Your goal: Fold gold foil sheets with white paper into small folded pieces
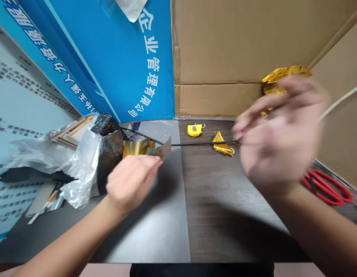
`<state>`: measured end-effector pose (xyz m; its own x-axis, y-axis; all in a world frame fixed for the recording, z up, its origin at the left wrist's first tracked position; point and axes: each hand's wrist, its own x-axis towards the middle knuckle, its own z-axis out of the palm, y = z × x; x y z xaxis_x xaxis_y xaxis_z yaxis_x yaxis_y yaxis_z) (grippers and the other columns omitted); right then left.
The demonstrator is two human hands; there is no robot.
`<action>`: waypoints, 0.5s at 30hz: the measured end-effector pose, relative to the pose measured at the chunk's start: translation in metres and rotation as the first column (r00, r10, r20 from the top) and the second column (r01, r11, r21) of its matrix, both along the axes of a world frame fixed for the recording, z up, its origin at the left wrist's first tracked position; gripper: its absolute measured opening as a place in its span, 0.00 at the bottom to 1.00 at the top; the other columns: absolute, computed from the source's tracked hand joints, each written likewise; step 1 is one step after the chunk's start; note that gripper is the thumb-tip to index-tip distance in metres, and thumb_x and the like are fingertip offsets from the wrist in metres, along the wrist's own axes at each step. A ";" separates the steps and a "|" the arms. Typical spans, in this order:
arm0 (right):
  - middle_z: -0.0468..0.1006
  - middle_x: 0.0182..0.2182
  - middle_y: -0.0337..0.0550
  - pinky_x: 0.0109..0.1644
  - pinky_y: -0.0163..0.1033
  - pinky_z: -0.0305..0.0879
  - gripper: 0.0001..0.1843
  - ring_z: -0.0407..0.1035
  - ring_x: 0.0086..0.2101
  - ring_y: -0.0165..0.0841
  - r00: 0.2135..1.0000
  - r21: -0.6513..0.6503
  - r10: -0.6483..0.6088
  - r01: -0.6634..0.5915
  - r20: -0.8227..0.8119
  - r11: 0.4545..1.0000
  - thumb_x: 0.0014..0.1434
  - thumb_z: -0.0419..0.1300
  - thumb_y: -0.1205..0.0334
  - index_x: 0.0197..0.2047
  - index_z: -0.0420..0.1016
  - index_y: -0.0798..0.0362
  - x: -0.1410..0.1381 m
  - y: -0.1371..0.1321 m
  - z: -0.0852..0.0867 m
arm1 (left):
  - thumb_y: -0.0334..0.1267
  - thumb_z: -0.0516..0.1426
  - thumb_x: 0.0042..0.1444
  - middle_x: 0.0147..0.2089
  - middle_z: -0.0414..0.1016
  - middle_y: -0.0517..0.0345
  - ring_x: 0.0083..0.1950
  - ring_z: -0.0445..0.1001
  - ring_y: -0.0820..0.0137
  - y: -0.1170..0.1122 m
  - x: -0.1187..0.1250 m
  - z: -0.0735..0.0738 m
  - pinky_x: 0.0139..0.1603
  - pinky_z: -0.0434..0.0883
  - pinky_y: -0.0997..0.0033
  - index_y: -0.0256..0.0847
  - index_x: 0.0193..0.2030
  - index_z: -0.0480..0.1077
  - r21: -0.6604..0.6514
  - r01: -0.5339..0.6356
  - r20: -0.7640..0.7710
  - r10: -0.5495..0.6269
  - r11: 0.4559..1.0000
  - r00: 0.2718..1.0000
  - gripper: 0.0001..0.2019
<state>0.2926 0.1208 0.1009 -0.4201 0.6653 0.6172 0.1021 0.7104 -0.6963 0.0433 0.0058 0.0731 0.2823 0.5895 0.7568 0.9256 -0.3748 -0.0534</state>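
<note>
My left hand (135,179) is closed in a pinch on a thin flat card (163,150). Gold foil (135,148) shows just behind its knuckles. My right hand (282,134) is raised over the right side of the table and smeared by motion; whether it grips anything is unclear. Gold fringed foil (288,73) shows behind its fingers. A thin black cord (195,144) stretches from the left bundle to near the right fingertips. Close to those fingertips lies a folded gold foil triangle (223,146) on the table.
A yellow tape measure (195,130) lies near the back wall. Crumpled plastic packaging (88,154) is heaped at the left. Red-handled scissors (328,186) rest at the right, partly behind my forearm. Blue printed board (123,57) and cardboard (218,42) wall in the table.
</note>
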 end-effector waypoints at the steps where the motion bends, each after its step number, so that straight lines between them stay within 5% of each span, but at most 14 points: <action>1: 0.74 0.35 0.40 0.32 0.34 0.70 0.27 0.69 0.30 0.28 0.999 0.015 0.048 -0.048 0.017 0.999 0.71 0.54 0.46 0.68 0.58 0.48 0.001 -0.004 -0.008 | 0.25 0.62 0.60 0.40 0.84 0.55 0.42 0.82 0.69 0.002 0.009 -0.002 0.46 0.78 0.70 0.37 0.45 0.74 -0.038 0.101 -0.011 -0.102 0.994 0.995 0.08; 4: 0.65 0.20 0.28 0.24 0.31 0.59 0.30 0.60 0.18 0.24 0.919 0.027 0.257 -0.277 0.300 0.960 0.69 0.60 0.51 0.69 0.60 0.52 0.009 -0.015 -0.041 | 0.27 0.59 0.63 0.43 0.83 0.50 0.44 0.81 0.66 0.006 0.035 -0.014 0.44 0.78 0.67 0.33 0.49 0.72 -0.147 0.320 -0.034 -0.328 0.936 0.944 0.08; 6: 0.69 0.19 0.29 0.25 0.32 0.58 0.24 0.62 0.18 0.25 0.832 0.029 0.281 -0.335 0.478 0.942 0.69 0.60 0.52 0.64 0.68 0.55 0.018 -0.019 -0.064 | 0.28 0.56 0.66 0.41 0.83 0.50 0.41 0.81 0.67 0.008 0.050 -0.026 0.42 0.78 0.68 0.31 0.46 0.72 -0.194 0.377 -0.013 -0.386 0.906 0.922 0.05; 8: 0.76 0.23 0.35 0.28 0.33 0.60 0.13 0.68 0.22 0.26 0.820 0.069 0.266 -0.346 0.506 0.936 0.71 0.57 0.56 0.49 0.79 0.54 0.027 -0.021 -0.082 | 0.29 0.56 0.67 0.39 0.82 0.53 0.39 0.80 0.70 0.009 0.057 -0.037 0.42 0.78 0.71 0.33 0.44 0.73 -0.292 0.403 0.065 -0.402 0.867 0.913 0.05; 10: 0.79 0.26 0.38 0.31 0.34 0.61 0.15 0.72 0.26 0.27 0.822 0.079 0.264 -0.348 0.505 0.934 0.73 0.54 0.58 0.39 0.80 0.53 0.034 -0.022 -0.092 | 0.34 0.55 0.68 0.39 0.81 0.54 0.39 0.79 0.71 0.009 0.057 -0.044 0.43 0.77 0.72 0.35 0.47 0.73 -0.383 0.441 0.160 -0.411 0.812 0.897 0.06; 15: 0.75 0.28 0.41 0.37 0.36 0.65 0.16 0.70 0.30 0.30 0.812 0.018 0.305 -0.361 0.498 0.932 0.71 0.57 0.57 0.34 0.79 0.54 0.044 -0.020 -0.099 | 0.39 0.56 0.68 0.41 0.79 0.54 0.42 0.76 0.69 0.012 0.034 -0.047 0.45 0.73 0.68 0.40 0.47 0.74 -0.592 0.443 0.238 -0.379 0.673 0.894 0.08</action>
<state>0.3365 0.1003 0.0019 -0.8645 0.3721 0.3380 0.1456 0.8288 -0.5402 0.0775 0.0176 0.0262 0.5625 0.7703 0.3005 0.6584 -0.6371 0.4008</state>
